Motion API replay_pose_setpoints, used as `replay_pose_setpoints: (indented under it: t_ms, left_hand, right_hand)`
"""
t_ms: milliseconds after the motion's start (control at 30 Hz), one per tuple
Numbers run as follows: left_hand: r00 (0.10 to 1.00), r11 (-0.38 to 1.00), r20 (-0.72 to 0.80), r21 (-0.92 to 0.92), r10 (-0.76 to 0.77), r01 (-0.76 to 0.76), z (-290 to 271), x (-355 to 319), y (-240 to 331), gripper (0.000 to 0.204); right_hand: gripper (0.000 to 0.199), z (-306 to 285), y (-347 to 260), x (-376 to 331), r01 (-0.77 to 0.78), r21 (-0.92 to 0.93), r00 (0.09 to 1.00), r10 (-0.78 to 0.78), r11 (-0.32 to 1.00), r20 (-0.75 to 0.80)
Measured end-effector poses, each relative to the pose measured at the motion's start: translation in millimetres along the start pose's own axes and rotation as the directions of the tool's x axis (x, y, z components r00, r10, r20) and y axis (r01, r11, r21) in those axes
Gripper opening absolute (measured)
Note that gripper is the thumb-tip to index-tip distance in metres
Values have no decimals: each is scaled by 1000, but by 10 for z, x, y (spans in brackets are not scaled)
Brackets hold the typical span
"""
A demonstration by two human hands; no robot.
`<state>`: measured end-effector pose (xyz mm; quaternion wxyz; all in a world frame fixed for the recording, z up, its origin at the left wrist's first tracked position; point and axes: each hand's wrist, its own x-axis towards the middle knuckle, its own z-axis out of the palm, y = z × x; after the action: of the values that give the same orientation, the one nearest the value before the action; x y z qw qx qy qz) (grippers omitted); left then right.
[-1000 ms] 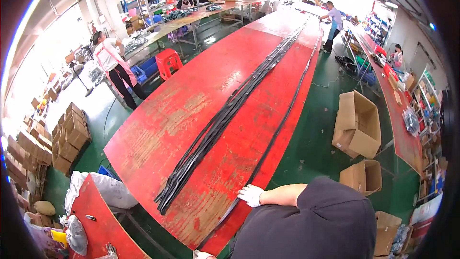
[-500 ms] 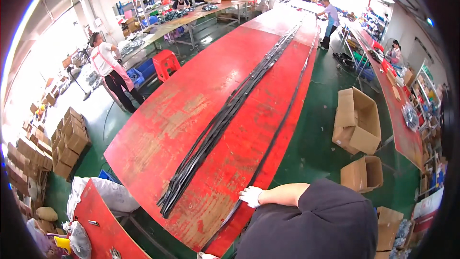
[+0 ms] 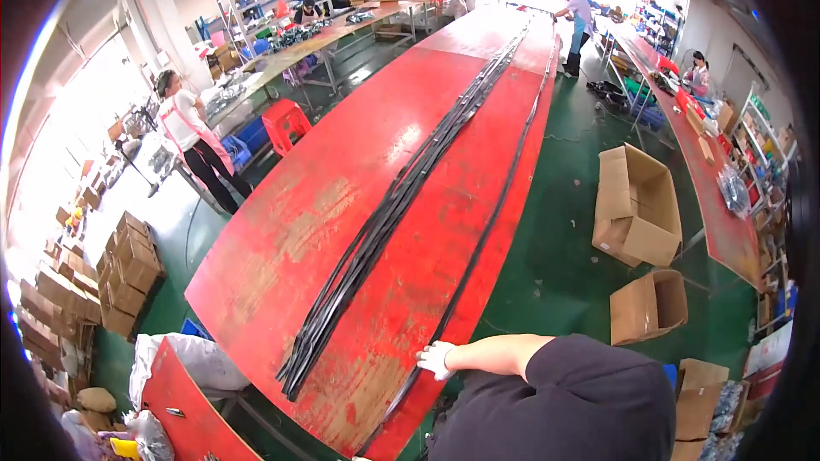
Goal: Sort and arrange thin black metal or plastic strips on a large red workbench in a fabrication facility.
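A single long black strip point(image 3: 483, 254) runs along the right side of the long red table point(image 3: 256, 290), from the near end toward the far end. My right hand point(image 3: 436, 360), in a white glove, rests at the near part of this strip with its fingers spread out and touching it. Of my left hand point(image 3: 362, 458) only a sliver shows at the lower edge, by the strip's near end; its fingers are hidden. Left of the strip lies a thick bundle of similar black strips point(image 3: 376, 230), its uneven ends near the table's front.
Open cardboard boxes point(image 3: 636, 205) stand on the green floor to the right. A person in a blue apron point(image 3: 576, 30) is at the far end, another in a pink apron point(image 3: 195, 141) at left by a red stool point(image 3: 285, 125). A smaller red table point(image 3: 184, 405) stands at near left.
My right hand has shifted slightly left and nearer along the strip. Less of my left hand shows at the lower edge. The person at left has turned, and the view has shifted a little.
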<state>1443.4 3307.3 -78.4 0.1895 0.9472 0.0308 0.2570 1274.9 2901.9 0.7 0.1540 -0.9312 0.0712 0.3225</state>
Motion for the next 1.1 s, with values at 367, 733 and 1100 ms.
replay_pose_setpoints:
  t_ms: [367,733,1100]
  left_hand:
    - [626,942,737,-46,257,-333,-573,154,414,18]
    - [486,993,868,-58,102,-105,-404,475,427,20]
    - [568,987,823,-70,-26,147,602,2261,121,25]
  right_hand:
    - [43,693,248,532,85,6,963,-81,996,-258]
    - [49,1032,1148,-2099,-530,635,681,728,562,-77]
    - [55,1422,1144,-1881,-689,720,372,893,83,253]
